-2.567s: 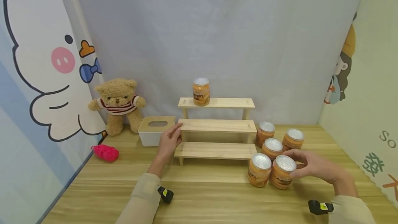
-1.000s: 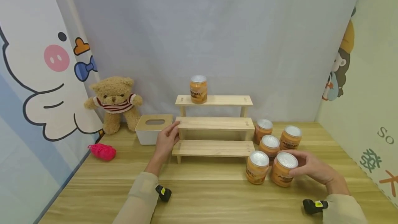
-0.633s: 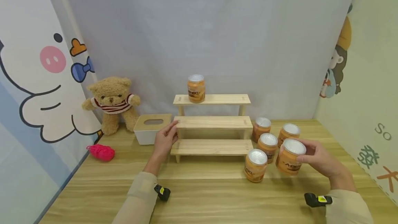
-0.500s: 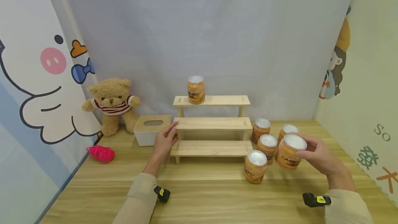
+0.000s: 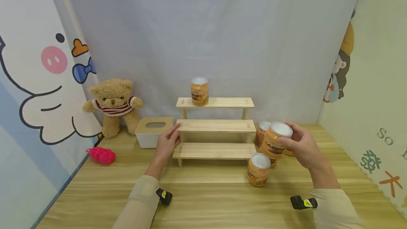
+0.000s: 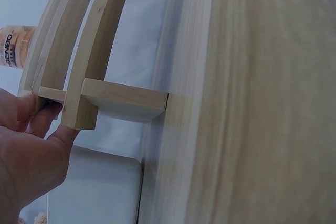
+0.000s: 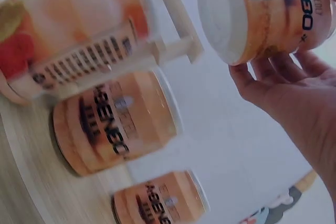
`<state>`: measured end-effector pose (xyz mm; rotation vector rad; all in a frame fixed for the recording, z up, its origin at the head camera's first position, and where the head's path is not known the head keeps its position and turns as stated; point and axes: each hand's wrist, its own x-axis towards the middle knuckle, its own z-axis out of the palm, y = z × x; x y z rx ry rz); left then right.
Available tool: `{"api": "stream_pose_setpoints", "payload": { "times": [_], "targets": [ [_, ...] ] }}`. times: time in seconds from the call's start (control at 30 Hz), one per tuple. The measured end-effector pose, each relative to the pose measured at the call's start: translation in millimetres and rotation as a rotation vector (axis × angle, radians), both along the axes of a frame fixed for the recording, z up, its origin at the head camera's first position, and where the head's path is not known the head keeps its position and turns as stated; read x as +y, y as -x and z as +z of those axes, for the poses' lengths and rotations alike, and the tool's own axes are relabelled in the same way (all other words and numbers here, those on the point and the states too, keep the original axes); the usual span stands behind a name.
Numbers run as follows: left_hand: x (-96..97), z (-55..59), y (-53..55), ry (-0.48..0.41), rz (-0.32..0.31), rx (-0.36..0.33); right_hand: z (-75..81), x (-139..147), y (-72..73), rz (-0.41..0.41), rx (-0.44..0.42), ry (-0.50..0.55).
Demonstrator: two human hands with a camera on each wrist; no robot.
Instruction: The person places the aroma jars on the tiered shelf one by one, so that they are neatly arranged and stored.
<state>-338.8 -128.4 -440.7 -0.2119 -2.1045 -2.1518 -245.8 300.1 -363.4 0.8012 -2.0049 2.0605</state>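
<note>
My right hand (image 5: 303,147) grips an orange can (image 5: 271,145) with a silver lid, raised above other cans. Its fingers wrap the can's side, as the right wrist view shows of the held can (image 7: 278,11). A three-step wooden display stand (image 5: 216,125) stands at the centre. My left hand (image 5: 166,146) holds its left end at the middle step; in the left wrist view, thumb and fingers of this hand (image 6: 37,156) pinch the stand's end. One matching can (image 5: 199,93) sits upright on the top step, towards the left.
Right of the stand, several more cans stand on the wooden table (image 5: 203,204), the front can (image 5: 258,172) nearest me; the lifted one partly hides others. To the left are a tissue box (image 5: 149,139), a teddy bear (image 5: 115,109) and pink yarn (image 5: 102,155). A grey curtain (image 5: 238,45) hangs behind.
My right hand has lifted the can off the table from beside the front can, then carried it up and leftwards over the others. My left hand has stayed on the stand.
</note>
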Motion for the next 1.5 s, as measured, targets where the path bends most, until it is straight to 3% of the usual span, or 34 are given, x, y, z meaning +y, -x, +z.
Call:
{"api": "stream_pose_setpoints", "payload": {
  "times": [0.23,0.5,0.73,1.1,1.23,1.43,1.5],
  "targets": [
    [-0.9,0.7,-1.0,0.001,-0.001,0.0,5.1,-29,11.0,-0.133,-0.06,-0.121],
    [2.3,1.1,0.1,-0.01,-0.003,0.008,14.8,-56,21.9,-0.201,-0.091,-0.204],
    [-1.2,-0.9,-0.7,-0.017,0.027,0.006,22.8,-84,33.2,-0.219,-0.102,-0.27],
    [-0.2,3.5,-2.3,-0.01,0.008,0.006,35.3,-104,55.8,-0.225,-0.178,-0.236],
    [0.2,3.0,-0.8,0.039,0.035,0.04,36.8,-108,62.6,-0.232,-0.171,-0.227],
    [2.7,1.8,0.3,0.291,0.162,0.208,39.1,-110,67.2,-0.229,-0.171,-0.212],
    [3.9,2.1,-0.6,0.322,0.179,0.227,39.8,-111,68.4,-0.225,-0.17,-0.206]
  ]
}}
